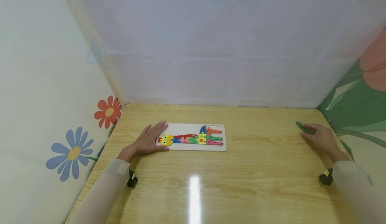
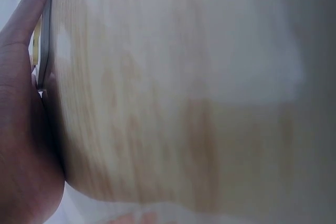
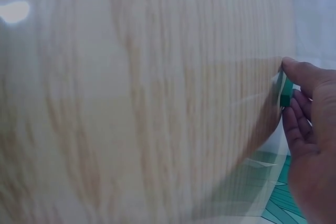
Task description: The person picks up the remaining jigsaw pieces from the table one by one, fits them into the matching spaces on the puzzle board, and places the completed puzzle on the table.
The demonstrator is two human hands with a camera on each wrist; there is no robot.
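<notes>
A white puzzle board (image 1: 181, 128) lies on the table with a giraffe puzzle (image 1: 193, 139) of coloured interlocking pieces on it, the yellow head at the left and the legs at the right. My left hand (image 1: 147, 140) rests over the board's left end, fingers spread along the upper side and thumb by the lower edge. Far to the right, my right hand (image 1: 321, 138) pinches a small green puzzle piece (image 1: 301, 127) between thumb and fingers. In the right wrist view the green piece (image 3: 286, 93) shows partly, close at the tabletop, the rest covered by the fingers.
The wooden table (image 1: 256, 170) has rounded back corners and a bright light reflection near the front. A white sheet (image 1: 211, 49) rises behind it. Flower-printed sheets stand along the left (image 1: 30, 83) and right sides. Black wrist devices sit below both wrists.
</notes>
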